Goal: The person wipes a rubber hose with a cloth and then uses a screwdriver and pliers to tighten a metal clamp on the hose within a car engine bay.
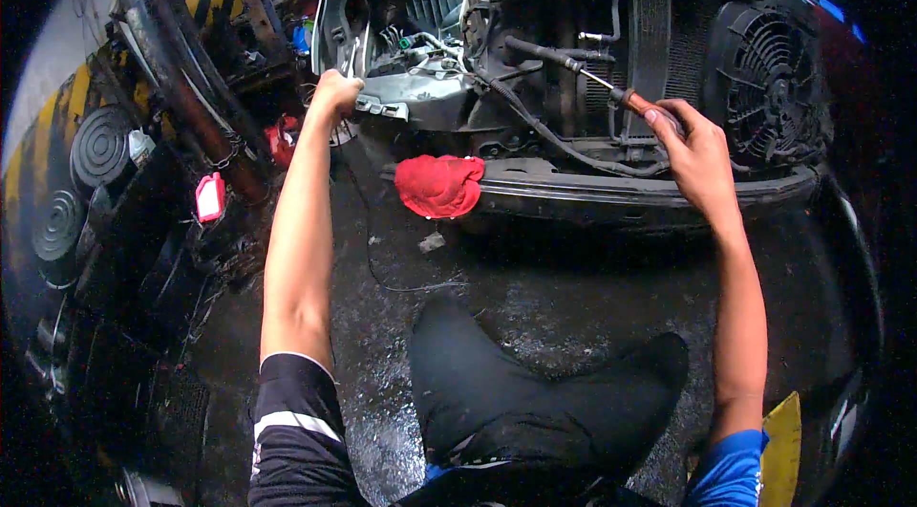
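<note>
My right hand is closed round the orange-red handle of a screwdriver. Its bright shaft slants up and left, and the tip lies against or in front of a black hose before the radiator; contact is unclear. My left hand is stretched forward with its fingers closed at the left edge of the open headlight bay. A shiny strip rises just above those fingers, but what they grip is too small to make out. Wires and a green connector show inside the bay.
A red cloth drapes over the left end of the dark bumper beam. A round cooling fan sits at the right. A thin cable crosses the wet floor. A red-and-white bottle and metal parts stand at the left.
</note>
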Available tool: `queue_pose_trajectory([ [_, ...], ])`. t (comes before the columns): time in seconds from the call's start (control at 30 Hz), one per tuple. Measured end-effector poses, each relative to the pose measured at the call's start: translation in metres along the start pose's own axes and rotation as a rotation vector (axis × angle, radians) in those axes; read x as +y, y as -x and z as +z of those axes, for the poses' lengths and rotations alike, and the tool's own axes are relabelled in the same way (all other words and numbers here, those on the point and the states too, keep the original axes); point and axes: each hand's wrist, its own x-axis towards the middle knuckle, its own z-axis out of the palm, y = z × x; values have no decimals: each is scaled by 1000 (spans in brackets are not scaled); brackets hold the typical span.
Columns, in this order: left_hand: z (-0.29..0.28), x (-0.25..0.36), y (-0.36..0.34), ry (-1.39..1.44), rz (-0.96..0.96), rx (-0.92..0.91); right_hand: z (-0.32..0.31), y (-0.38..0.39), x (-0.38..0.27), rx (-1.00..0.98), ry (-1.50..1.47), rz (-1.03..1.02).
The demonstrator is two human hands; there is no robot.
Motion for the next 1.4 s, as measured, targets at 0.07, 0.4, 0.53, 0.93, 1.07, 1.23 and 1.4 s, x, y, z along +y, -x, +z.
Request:
queue_pose_trajectory([
  [0.07, 5, -24, -30, -129, -41, 9, 9, -1, -3, 73, -54, -103],
  [0.4, 81, 17, -52, -419, -115, -32, 5, 1, 4, 44, -10, -47],
  [0.53, 30, 3, -42, -468, -184, 31, 4, 0, -12, 51, -85, -91],
  [0.93, 73, 159, 126, 126, 1189, 322, 0, 2, 4, 1, -142, 7],
  [1.07, 84, 200, 147, 107, 1287, 264, 2, -2, 0, 28, -111, -27],
  [1.23, 93, 227, 174, 74, 1541, 143, -17, 15, 3, 2, -157, 62],
  [1.4, 106, 251, 213, 117, 1576, -52, -30, 65, 29, 52, -285, 38],
])
